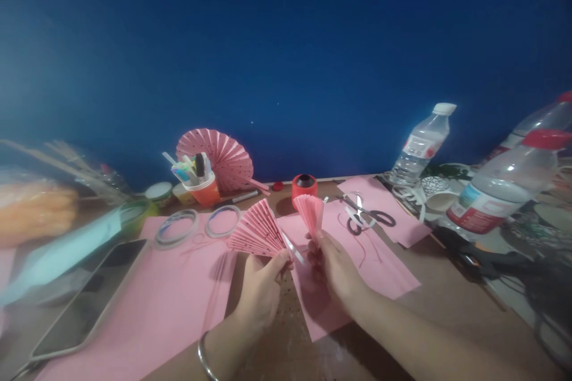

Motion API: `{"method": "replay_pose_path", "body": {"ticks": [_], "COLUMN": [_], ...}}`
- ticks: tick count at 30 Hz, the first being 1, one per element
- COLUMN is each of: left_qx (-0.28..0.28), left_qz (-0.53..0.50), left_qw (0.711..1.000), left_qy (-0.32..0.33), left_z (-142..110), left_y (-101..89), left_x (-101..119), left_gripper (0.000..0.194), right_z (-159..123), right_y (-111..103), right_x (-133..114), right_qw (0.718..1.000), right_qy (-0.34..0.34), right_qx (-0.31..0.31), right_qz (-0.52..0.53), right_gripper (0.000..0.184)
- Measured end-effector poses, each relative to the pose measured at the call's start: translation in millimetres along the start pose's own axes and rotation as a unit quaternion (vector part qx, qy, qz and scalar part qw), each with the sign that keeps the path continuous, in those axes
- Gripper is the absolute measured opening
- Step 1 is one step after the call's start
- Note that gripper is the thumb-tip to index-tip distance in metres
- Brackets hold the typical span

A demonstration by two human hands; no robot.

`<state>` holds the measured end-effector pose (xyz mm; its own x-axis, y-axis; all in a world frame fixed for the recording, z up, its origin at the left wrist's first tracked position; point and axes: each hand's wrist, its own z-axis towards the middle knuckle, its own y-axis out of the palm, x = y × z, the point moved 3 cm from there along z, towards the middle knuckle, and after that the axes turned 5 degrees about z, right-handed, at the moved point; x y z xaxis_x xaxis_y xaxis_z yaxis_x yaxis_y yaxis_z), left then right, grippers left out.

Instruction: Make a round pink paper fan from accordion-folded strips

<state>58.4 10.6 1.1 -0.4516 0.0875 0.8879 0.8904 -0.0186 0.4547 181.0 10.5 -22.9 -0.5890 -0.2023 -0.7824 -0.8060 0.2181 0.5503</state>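
Note:
In the middle of the head view, my left hand pinches the narrow end of a pleated pink paper fan dotted with small dark holes. A white strip sticks out beside that fan's edge. To its right, my right hand is closed on the lower end of a smaller pleated pink piece, held upright. The two pieces are apart. Beneath my hands lies a pink paper sheet. Black-handled scissors rest on pink paper right of my right hand.
A larger pink fan leans on the blue wall behind an orange cup of pens. Tape rolls and a phone lie left. A red round container stands at the back. Plastic bottles and clutter fill the right.

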Motion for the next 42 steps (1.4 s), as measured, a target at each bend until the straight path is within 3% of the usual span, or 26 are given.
{"method": "replay_pose_path", "body": {"ticks": [8, 13, 19, 27, 30, 34, 42], "left_qx": [-0.013, -0.02, -0.03, -0.02, -0.02, -0.009, -0.008], "left_qz": [-0.006, -0.008, -0.05, -0.12, -0.126, -0.12, -0.095], "left_qw": [1.0, 1.0, 0.996, 0.985, 0.984, 0.986, 0.994], "left_qy": [-0.018, -0.013, -0.067, -0.122, -0.122, -0.113, -0.054], "left_z": [-1, -1, -4, 0, 0, 1, 3], "left_y": [2.9, 0.9, 1.1, -1.2, -1.6, -1.1, -0.6], "left_x": [0, -1, -2, -5, -4, -3, -3], "left_gripper": [0.004, 0.003, 0.005, 0.011, 0.009, 0.008, 0.009], "right_z": [-4, -9, -3, -7, -8, -7, -12], "right_y": [7, 4, -1, 3, 8, 8, 13], "right_x": [-13, -18, -8, -10, -13, -13, -13], "right_qw": [0.996, 0.988, 0.997, 0.991, 0.985, 0.979, 0.984], "right_qy": [-0.061, -0.126, -0.076, -0.047, -0.038, -0.032, -0.011], "right_qx": [-0.063, -0.013, 0.021, 0.008, -0.035, -0.048, -0.084], "right_qz": [-0.025, -0.091, 0.023, 0.125, 0.165, 0.197, 0.157], "right_gripper": [0.03, 0.033, 0.041, 0.014, 0.011, 0.01, 0.02]}}
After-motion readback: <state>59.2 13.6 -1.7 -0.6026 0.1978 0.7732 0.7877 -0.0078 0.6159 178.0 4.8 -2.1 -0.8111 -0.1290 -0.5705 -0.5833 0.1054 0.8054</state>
